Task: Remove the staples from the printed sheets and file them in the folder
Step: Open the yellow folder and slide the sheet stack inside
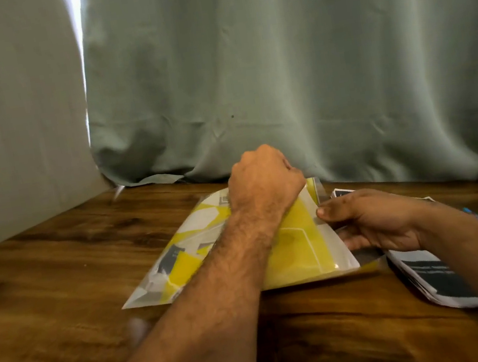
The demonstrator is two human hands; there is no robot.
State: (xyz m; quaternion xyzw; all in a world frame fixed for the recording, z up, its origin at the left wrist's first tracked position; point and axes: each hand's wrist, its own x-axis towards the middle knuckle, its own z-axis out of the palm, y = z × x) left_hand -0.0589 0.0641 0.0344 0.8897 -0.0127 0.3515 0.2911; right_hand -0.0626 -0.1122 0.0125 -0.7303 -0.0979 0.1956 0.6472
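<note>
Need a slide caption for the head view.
Left hand lifts folder flap; right hand slides printed sheets inside.

I can read no text anywhere here. The sheets point(434, 278) at my right carry pale lines of print on a dark block, but they are too blurred for me to make out a single word. The folder point(301, 249) shows only yellow, grey and white shapes with small dark patches; if any of those patches hold lettering, I cannot tell. I see no brand, number or sign on anything else.
</note>
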